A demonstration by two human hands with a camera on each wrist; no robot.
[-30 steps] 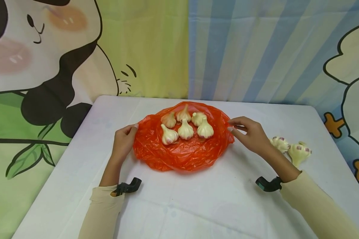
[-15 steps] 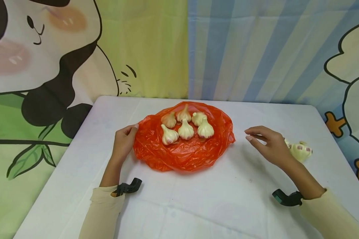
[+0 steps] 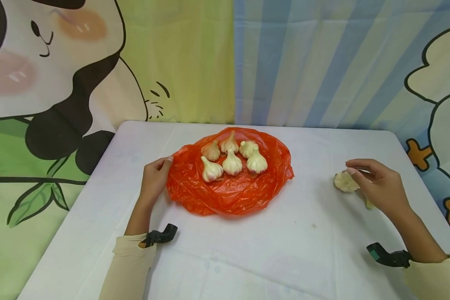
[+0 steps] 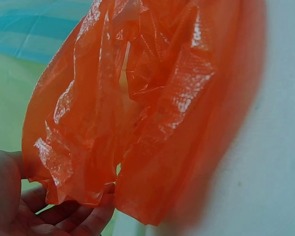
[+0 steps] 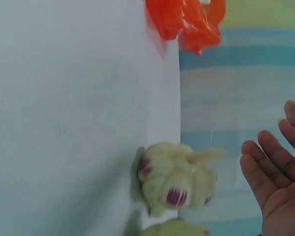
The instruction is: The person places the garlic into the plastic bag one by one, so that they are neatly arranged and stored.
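A red plastic bag lies spread on the table with several garlic bulbs in it. My left hand pinches the bag's left edge between thumb and fingers; the left wrist view shows the crinkled red plastic in that hand's fingers. My right hand hovers above the garlic at the right, its fingers loosely bent and holding nothing. Under it lies a pale garlic bulb with purple marks in the right wrist view. A second bulb shows partly below it; in the head view the hand mostly hides it.
The white table carries everything. Behind it hangs a printed curtain with a panda and stripes. Small crumbs lie right of the bag. A black wrist camera is on the right wrist, another on the left.
My right hand has let go of the bag's right edge and moved right, over the loose garlic bulbs. The left hand keeps its hold and stays in place.
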